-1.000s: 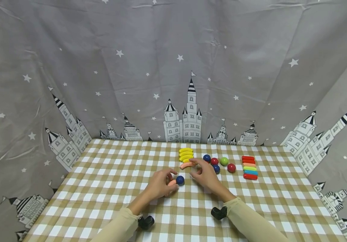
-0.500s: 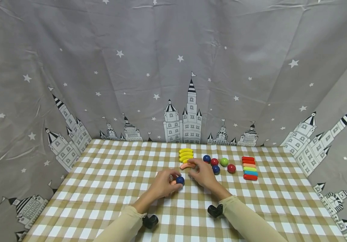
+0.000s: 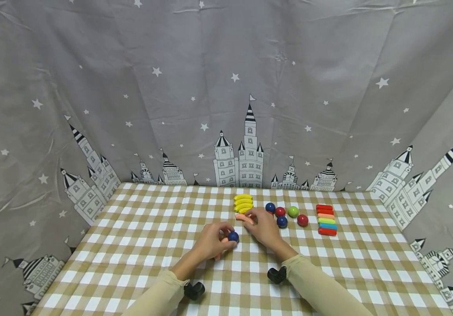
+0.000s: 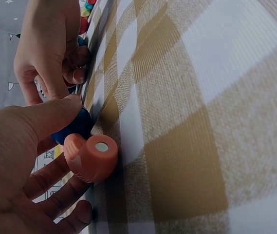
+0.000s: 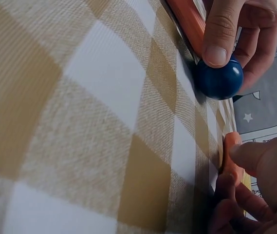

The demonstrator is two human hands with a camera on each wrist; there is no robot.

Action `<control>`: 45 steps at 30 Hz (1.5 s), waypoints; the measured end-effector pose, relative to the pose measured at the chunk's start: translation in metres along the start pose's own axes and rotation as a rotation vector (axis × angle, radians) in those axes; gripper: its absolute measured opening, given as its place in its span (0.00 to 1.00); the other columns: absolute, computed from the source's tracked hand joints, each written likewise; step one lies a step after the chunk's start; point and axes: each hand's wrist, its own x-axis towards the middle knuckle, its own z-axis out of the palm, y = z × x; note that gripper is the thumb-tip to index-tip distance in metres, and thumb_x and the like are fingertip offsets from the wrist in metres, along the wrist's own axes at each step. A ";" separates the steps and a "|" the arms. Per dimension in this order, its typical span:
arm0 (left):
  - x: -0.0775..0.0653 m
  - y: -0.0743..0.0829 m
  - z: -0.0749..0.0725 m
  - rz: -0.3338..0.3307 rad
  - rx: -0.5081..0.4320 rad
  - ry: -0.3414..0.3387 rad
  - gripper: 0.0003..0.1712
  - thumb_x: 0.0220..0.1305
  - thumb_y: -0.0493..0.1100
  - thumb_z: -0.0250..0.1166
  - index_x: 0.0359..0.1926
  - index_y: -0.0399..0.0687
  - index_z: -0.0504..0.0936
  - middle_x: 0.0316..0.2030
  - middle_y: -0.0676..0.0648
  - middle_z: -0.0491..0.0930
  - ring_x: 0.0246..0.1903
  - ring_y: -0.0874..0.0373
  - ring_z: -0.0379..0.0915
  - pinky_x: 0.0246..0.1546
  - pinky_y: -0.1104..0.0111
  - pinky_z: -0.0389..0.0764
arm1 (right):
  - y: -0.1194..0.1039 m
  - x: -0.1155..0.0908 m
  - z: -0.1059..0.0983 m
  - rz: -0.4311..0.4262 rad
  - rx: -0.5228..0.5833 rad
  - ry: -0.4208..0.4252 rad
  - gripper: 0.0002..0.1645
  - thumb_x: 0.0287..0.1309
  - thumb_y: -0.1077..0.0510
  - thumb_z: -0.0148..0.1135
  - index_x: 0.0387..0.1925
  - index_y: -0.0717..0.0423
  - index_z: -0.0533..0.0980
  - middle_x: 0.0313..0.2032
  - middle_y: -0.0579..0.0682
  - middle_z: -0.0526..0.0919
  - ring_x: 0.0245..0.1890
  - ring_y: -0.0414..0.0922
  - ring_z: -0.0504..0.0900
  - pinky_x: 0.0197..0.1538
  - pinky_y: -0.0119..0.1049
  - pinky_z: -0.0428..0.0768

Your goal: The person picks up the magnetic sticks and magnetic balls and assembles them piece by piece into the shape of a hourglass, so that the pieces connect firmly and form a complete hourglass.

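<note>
My left hand (image 3: 209, 240) pinches a shiny dark blue ball (image 3: 233, 236) low over the tablecloth. Against the ball lies an orange stick (image 4: 97, 158), partly under the palm, with a silvery disc in its end. In the right wrist view the thumb presses on the blue ball (image 5: 220, 79), and the orange stick (image 5: 189, 24) runs back from it. To the right, my right hand (image 3: 265, 228) holds a curved orange stick (image 3: 243, 217) by its right part, finger and thumb at its ends in the right wrist view. The left wrist view hides that stick.
Several yellow curved sticks (image 3: 243, 203) lie stacked just behind the right hand's stick. Beside that hand are blue, red and green balls (image 3: 293, 211). Farther right is a row of straight coloured sticks (image 3: 326, 220). A grey curtain (image 3: 171, 109) hangs behind the checked tablecloth (image 3: 139, 228).
The left thumb and fingers have come in around the blue ball, which has shifted slightly left. My right hand has moved a little left, covering more of its curved orange stick.
</note>
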 end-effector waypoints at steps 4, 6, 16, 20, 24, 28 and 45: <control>-0.002 -0.002 0.001 0.007 -0.007 0.004 0.16 0.55 0.41 0.80 0.43 0.45 0.86 0.31 0.52 0.83 0.24 0.64 0.73 0.26 0.71 0.73 | -0.002 0.001 0.001 0.058 -0.021 -0.031 0.14 0.59 0.56 0.75 0.46 0.52 0.84 0.40 0.48 0.84 0.38 0.44 0.80 0.45 0.46 0.80; -0.003 -0.003 0.001 0.013 -0.007 0.006 0.16 0.55 0.41 0.80 0.43 0.44 0.86 0.32 0.51 0.83 0.24 0.64 0.73 0.26 0.71 0.74 | -0.002 0.001 0.000 0.058 -0.030 -0.050 0.15 0.59 0.56 0.75 0.47 0.52 0.85 0.39 0.47 0.84 0.37 0.43 0.80 0.44 0.45 0.79; 0.001 0.001 0.000 -0.031 0.015 -0.010 0.17 0.56 0.42 0.80 0.45 0.45 0.85 0.33 0.52 0.83 0.26 0.62 0.74 0.31 0.70 0.74 | 0.001 -0.011 -0.014 0.022 -0.006 -0.145 0.17 0.56 0.59 0.74 0.49 0.53 0.86 0.32 0.43 0.81 0.32 0.41 0.75 0.39 0.39 0.75; 0.001 0.002 -0.001 -0.016 0.015 -0.007 0.17 0.55 0.41 0.80 0.44 0.44 0.86 0.33 0.51 0.84 0.27 0.60 0.74 0.32 0.69 0.73 | 0.003 -0.020 -0.023 0.035 0.004 -0.185 0.19 0.54 0.62 0.74 0.49 0.52 0.85 0.32 0.43 0.80 0.32 0.41 0.74 0.37 0.39 0.74; 0.002 0.003 -0.002 -0.007 0.018 -0.007 0.17 0.55 0.41 0.80 0.44 0.43 0.86 0.33 0.51 0.84 0.28 0.59 0.74 0.32 0.69 0.73 | 0.003 -0.026 -0.029 0.023 0.006 -0.208 0.17 0.56 0.61 0.75 0.48 0.51 0.85 0.30 0.43 0.80 0.30 0.41 0.75 0.36 0.39 0.74; 0.002 0.002 -0.002 -0.010 0.016 -0.011 0.17 0.55 0.40 0.80 0.44 0.44 0.85 0.33 0.51 0.84 0.30 0.57 0.73 0.32 0.69 0.71 | 0.002 -0.027 -0.029 0.040 -0.007 -0.210 0.15 0.58 0.56 0.75 0.47 0.51 0.84 0.31 0.43 0.80 0.31 0.40 0.75 0.37 0.39 0.76; 0.001 0.002 -0.001 -0.005 0.022 -0.005 0.18 0.54 0.41 0.81 0.44 0.45 0.86 0.33 0.52 0.84 0.29 0.58 0.74 0.32 0.68 0.72 | -0.006 -0.022 -0.034 0.089 -0.060 -0.268 0.08 0.62 0.55 0.73 0.43 0.50 0.86 0.30 0.43 0.80 0.30 0.42 0.74 0.38 0.39 0.73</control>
